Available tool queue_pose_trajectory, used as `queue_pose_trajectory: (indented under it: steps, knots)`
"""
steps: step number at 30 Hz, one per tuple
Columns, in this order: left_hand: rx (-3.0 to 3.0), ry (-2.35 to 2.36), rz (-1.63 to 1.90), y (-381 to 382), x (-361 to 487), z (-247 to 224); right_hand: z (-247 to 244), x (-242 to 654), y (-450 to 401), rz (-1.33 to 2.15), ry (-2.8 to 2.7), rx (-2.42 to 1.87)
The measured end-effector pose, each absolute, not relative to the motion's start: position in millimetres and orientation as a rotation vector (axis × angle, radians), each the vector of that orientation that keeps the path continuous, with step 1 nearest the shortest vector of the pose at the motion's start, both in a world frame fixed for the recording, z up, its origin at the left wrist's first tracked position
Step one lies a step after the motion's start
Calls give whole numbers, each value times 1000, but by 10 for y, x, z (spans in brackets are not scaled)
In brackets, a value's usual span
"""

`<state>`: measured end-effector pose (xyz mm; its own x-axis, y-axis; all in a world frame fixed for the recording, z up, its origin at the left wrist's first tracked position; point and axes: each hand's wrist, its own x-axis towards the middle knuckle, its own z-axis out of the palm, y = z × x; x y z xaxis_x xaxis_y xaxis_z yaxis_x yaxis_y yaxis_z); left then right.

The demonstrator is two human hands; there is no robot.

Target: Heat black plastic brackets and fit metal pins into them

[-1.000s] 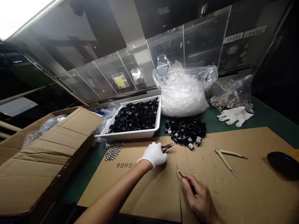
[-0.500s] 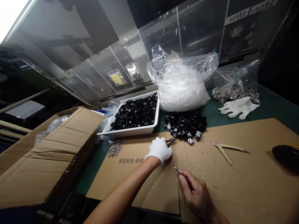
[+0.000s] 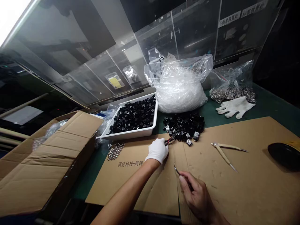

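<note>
Over the cardboard sheet (image 3: 131, 184), my gloved left hand (image 3: 157, 151) has fingers clamped on pliers (image 3: 170, 141), right hand (image 3: 196, 197) pinching tweezers (image 3: 176, 169); white tray (image 3: 126, 135) full of black blocks (image 3: 133, 120), small pile (image 3: 184, 126) beside.

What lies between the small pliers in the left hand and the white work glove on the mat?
Head view: a heap of loose black parts on the green mat lies between the pliers and the white work glove.

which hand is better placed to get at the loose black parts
Likely the left: the gloved left hand holds small pliers at the black parts pile, while the bare right hand sits further back, pinching tweezers.
</note>
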<state>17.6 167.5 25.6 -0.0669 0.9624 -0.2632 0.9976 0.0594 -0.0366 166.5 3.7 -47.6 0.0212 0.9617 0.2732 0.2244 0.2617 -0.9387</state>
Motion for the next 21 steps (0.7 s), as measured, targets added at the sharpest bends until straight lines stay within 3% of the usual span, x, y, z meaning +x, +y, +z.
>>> queue_pose_trajectory:
  steps: [13, 21]
  knots:
    - [1961, 1837, 219, 1147, -272, 478, -519, 1687, 55, 862, -1409, -1289]
    - [1683, 1485, 630, 682, -219, 454, -462, 1933, 113, 626, -1564, -1509]
